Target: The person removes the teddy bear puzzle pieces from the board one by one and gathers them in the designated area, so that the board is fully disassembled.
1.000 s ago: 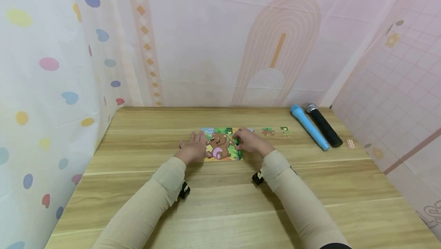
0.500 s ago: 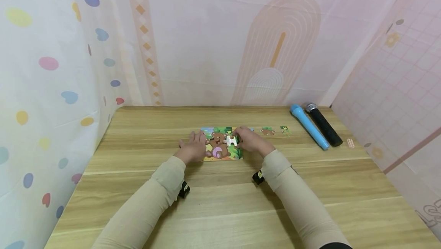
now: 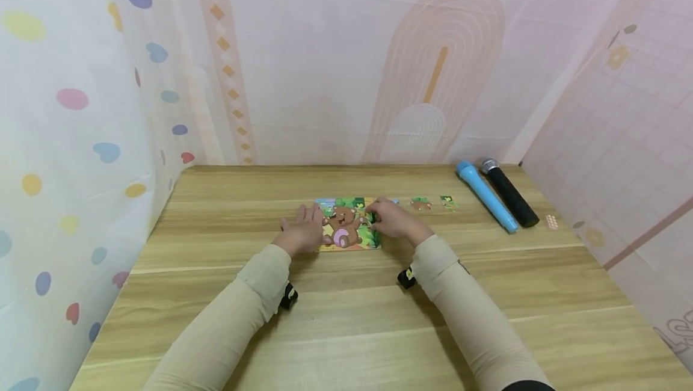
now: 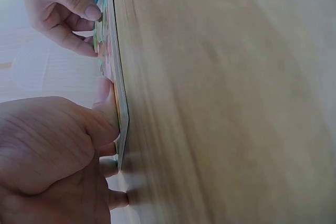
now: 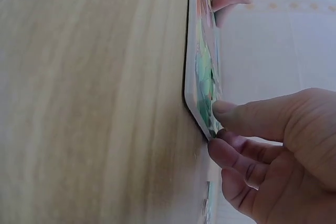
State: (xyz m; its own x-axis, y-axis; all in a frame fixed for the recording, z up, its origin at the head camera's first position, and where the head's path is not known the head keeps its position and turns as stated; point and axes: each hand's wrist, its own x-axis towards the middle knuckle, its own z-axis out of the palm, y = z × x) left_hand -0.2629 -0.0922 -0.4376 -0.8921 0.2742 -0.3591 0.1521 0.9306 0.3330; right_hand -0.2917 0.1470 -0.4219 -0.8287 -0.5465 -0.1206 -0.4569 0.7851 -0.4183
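A jigsaw puzzle [image 3: 343, 231] with a brown bear lies flat on the table in the head view. My left hand [image 3: 303, 231] rests on its left end, fingers spread. In the left wrist view, that thumb [image 4: 105, 100] presses along the board's near edge. At the right end, my right hand [image 3: 391, 219] holds a puzzle piece by its edges, low over the board; the fingers partly hide it. In the right wrist view, the right thumb [image 5: 226, 111] touches the puzzle's surface [image 5: 206, 85] and the curled fingers sit by its corner.
Right of the puzzle lie a loose bear piece [image 3: 420, 204] and a green piece [image 3: 448, 203]. Farther right are a blue microphone [image 3: 487, 197], a black microphone [image 3: 510, 193] and a small dotted card [image 3: 551, 222]. A patterned cloth [image 3: 303, 78] hangs behind the wooden table [image 3: 346, 313].
Half a second ago a piece by the right fingers shone white, tilted; now the bear's arm shows there and it looks flatter. The left hand has stayed put.
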